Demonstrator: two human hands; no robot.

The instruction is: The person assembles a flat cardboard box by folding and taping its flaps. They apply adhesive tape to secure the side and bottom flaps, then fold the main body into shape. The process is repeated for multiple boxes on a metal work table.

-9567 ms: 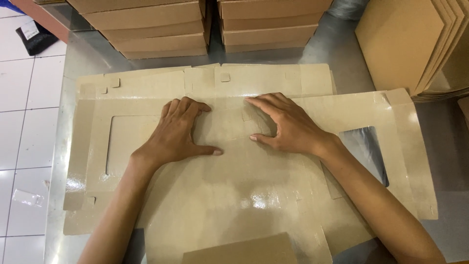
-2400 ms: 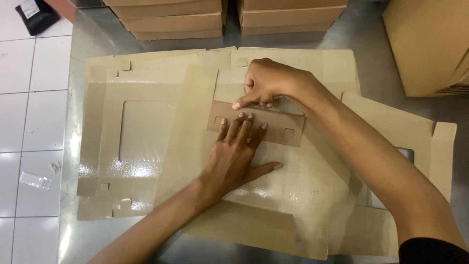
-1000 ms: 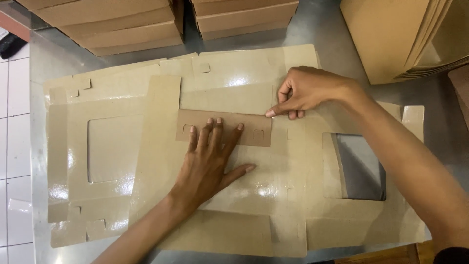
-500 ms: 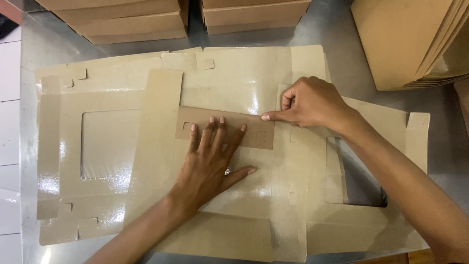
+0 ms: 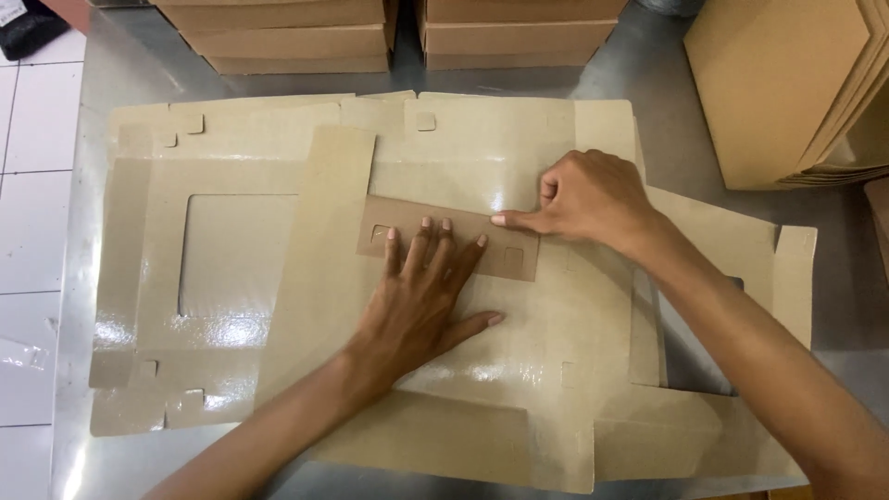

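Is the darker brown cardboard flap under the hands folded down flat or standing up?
Folded flat: the darker brown cardboard flap lies against the glossy box blank, left hand pressing it, right hand at its edge.

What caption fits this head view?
Left hand presses a folded brown flap on a flat glossy cardboard box blank while right hand creases it.

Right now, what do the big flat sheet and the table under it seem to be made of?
The sheet looks like tan cardboard with a glossy coating: bright glare patches, cut tabs and a window. The flap on it is matte brown, probably the uncoated side. The table looks like brushed metal: grey, dully reflective.
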